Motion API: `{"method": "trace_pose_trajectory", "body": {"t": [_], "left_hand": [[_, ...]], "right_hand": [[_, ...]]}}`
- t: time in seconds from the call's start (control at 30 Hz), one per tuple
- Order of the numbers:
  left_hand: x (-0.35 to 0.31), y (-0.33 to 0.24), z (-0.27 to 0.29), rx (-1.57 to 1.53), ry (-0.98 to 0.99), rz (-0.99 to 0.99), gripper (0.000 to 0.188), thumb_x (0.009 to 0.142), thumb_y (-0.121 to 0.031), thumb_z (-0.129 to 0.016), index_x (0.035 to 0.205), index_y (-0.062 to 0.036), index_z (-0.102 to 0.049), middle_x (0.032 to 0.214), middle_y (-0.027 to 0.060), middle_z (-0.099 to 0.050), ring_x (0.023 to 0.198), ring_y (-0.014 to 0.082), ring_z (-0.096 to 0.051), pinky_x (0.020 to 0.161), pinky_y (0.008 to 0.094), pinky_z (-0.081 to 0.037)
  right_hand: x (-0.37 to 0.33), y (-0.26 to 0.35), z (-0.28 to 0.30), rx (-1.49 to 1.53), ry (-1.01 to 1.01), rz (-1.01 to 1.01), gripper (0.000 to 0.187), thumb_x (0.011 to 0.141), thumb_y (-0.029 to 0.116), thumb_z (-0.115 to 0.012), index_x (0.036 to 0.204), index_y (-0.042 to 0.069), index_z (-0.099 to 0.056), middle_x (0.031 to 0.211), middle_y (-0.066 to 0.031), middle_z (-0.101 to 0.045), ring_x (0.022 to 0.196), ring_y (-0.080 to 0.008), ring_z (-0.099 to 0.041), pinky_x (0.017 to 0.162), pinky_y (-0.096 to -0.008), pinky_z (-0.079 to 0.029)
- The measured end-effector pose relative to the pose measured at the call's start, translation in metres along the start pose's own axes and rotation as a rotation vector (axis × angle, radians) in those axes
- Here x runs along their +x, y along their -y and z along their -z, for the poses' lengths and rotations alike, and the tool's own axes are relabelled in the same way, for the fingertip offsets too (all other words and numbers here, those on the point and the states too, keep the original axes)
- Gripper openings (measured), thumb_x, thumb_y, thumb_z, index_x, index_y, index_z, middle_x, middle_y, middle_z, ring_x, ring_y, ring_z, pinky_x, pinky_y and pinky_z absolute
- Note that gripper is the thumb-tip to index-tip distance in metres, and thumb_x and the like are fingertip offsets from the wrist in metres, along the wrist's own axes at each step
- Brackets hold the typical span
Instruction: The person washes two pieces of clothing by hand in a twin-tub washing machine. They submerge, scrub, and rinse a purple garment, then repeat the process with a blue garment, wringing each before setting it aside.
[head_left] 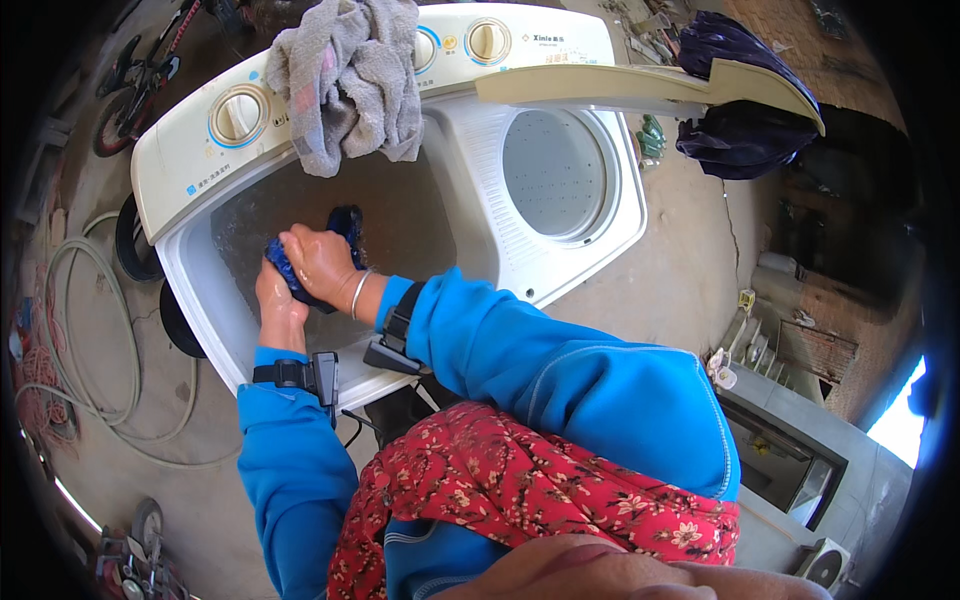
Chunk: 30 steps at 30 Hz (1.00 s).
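Note:
My left hand (277, 297) and my right hand (318, 264) are side by side over the wash tub of a white twin-tub washing machine (505, 230). Both are wet and closed around a wadded dark blue cloth (284, 264). One end of the cloth shows past my right hand, toward the tub's middle. Murky brown water (400, 205) lies in the tub below; whether the cloth touches it I cannot tell. A grey towel (345, 85) is draped over the control panel and hangs above the tub's far side.
To the right of the wash tub is the round spin tub (556, 172), with its raised cream lid (600, 85) beyond. A dark purple bag (745, 140) hangs by the lid. Coiled hose (130, 330) lies on the floor at left, and a bicycle (125, 100) stands far left.

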<state>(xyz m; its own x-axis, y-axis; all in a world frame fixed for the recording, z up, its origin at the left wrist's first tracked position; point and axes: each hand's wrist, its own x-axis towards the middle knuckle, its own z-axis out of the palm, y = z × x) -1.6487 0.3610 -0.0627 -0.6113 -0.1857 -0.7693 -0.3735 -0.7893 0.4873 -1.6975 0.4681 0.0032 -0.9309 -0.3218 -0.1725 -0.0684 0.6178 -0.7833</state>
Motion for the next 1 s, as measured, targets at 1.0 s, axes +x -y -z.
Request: {"method": "trace_pose_trajectory", "body": {"t": [1.0], "left_hand": [[0.025, 0.006, 0.008, 0.235, -0.46, -0.183, 0.036, 0.085, -0.012, -0.072, 0.114, -0.0007, -0.052, 0.088, 0.006, -0.059, 0.063, 0.0115, -0.047, 0.05, 0.0287, -0.035]], "right_hand": [[0.045, -0.198, -0.018, 0.252, 0.148, -0.52, 0.039, 0.088, 0.02, -0.063, 0.124, 0.004, -0.059, 0.12, -0.0152, -0.063, 0.112, -0.0289, -0.06, 0.097, -0.038, -0.045]]}}
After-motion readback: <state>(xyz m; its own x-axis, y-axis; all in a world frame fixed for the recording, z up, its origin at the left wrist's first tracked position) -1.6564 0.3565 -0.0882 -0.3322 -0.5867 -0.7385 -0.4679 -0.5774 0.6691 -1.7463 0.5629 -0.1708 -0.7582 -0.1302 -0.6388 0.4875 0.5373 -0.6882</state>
